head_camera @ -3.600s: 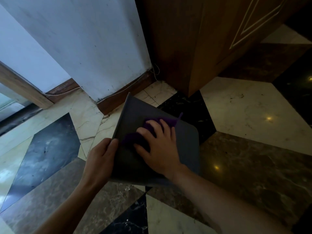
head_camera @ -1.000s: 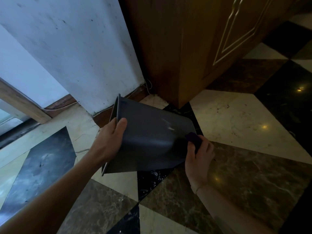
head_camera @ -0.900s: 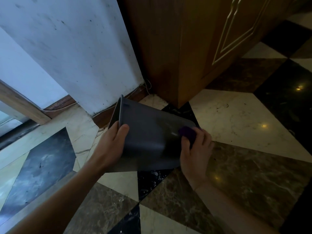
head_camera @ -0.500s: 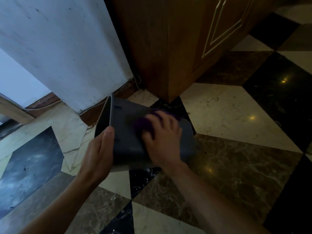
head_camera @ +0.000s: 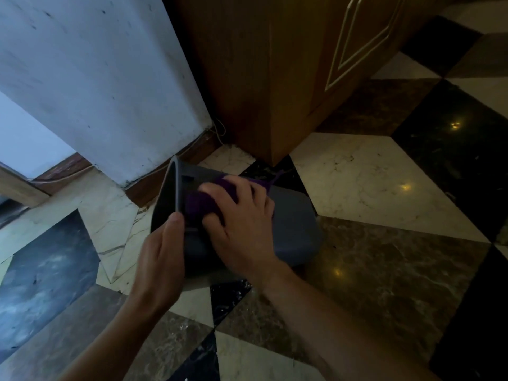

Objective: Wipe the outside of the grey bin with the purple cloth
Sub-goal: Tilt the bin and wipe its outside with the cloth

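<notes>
The grey bin lies on its side on the marble floor, its open rim turned to the left and its base to the right. My left hand grips the rim at the lower left, thumb on the outer edge. My right hand presses the purple cloth flat on the bin's upper outer side, close to the rim. Most of the cloth is bunched under my fingers; a thin purple strand sticks out behind them.
A white wall with a brown skirting board stands just behind the bin. A wooden cabinet rises at the back right, its corner close to the bin. A thin cord hangs in the corner. Patterned marble floor spreads right and in front.
My right hand has slid the cloth from the bin's base end on the right, across the outer side, to the rim on the left. The left hand has stayed on the rim.
</notes>
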Available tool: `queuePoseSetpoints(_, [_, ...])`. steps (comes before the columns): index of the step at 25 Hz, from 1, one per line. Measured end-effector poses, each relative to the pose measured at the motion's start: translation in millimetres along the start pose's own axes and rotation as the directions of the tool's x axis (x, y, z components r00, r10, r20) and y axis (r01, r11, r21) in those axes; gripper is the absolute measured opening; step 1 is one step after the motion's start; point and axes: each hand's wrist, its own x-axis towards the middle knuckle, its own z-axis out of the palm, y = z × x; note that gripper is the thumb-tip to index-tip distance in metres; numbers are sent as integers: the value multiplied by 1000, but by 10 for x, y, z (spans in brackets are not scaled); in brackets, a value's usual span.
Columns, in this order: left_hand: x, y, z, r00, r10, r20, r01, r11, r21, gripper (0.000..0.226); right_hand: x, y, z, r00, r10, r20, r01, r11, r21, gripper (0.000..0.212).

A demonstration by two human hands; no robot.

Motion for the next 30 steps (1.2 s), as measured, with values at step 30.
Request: queuePoseSetpoints(30, [1029, 548, 86, 992, 119, 32, -120, 876, 467, 51, -709, 1125, -396, 764, 644, -44, -555, 691, 463, 41])
